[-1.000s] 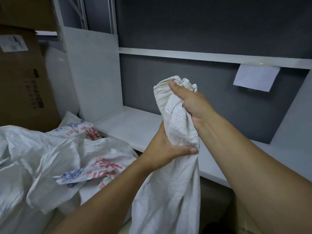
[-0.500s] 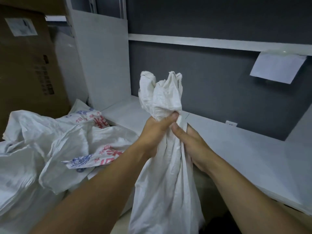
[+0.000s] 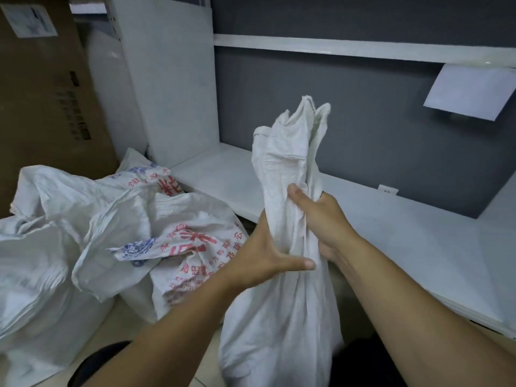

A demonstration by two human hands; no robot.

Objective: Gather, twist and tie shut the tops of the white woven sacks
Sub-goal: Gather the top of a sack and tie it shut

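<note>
A person is holding a white sack (image 3: pixel 282 317) upright in front of a white shelf (image 3: pixel 391 227), its body hanging down between the forearms and its gathered top standing loose above the hands. The left hand (image 3: pixel 259 255) is gripping the bunched neck from the left, with the fingers curling behind the cloth and the thumb lying across the front. The right hand (image 3: pixel 324 219) is clasping the neck just above, touching the left hand, its thumb pressing the front and its fingers hidden behind. To the left, a heap of printed sacks (image 3: pixel 178 247) is lying beside a cardboard box (image 3: pixel 42 101). A sheet of paper (image 3: pixel 472 90) is hanging from the upper shelf edge.
</note>
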